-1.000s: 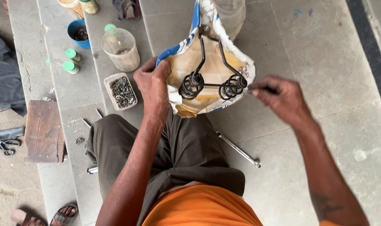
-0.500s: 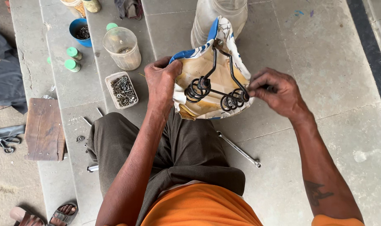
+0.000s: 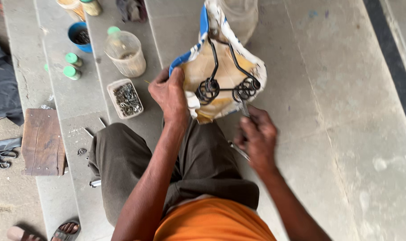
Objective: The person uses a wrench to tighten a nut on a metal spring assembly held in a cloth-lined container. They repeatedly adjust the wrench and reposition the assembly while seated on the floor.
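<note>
Two bare hands work on an upturned bicycle saddle over grey concrete steps, seen from above. The left hand grips the saddle's left edge, fingers curled over the rim. The right hand, just below the saddle's wide rear, is closed around a thin metal tool touching the coil springs (underside facing up). The saddle's long axis runs away from the person, narrow nose pointing far. Left of the left hand sit a tray of small metal parts and a clear plastic jar.

shirt: orange | trousers: dark olive-brown | forearms: bare
</note>
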